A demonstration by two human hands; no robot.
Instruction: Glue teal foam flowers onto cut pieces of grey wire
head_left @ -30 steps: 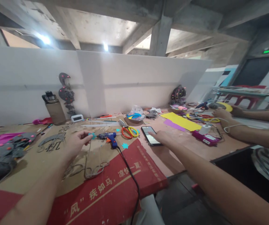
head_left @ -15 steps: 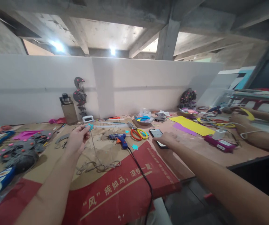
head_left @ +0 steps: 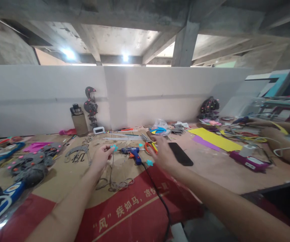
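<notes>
Pinched in the fingertips of my left hand (head_left: 101, 158) is a small teal flower-shaped piece (head_left: 114, 148), with a grey cord (head_left: 116, 184) running down from it into loose loops on the cardboard. My right hand (head_left: 164, 155) reaches over the orange-and-yellow-handled scissors (head_left: 150, 148), fingers apart and partly smeared; whether it touches them I cannot tell. A blue glue gun (head_left: 134, 155) lies between my hands. Close to my right hand is another teal flower piece (head_left: 149, 163). Just right of that hand lies a phone (head_left: 181, 154) with a dark screen.
Yellow sheet (head_left: 214, 139), purple power strip (head_left: 249, 161) and a co-worker's arms (head_left: 286, 144) are on the right. A bottle (head_left: 79, 122) stands by the white partition, near a grey hanging ornament (head_left: 91, 106). Grey pieces with pink dots (head_left: 34, 161) lie left. The glue gun's black cord (head_left: 160, 195) crosses the red printing.
My right hand has left the phone and moved left to the scissors; the phone's lit screen has gone dark. My left hand still holds the teal flower. The view has shifted slightly.
</notes>
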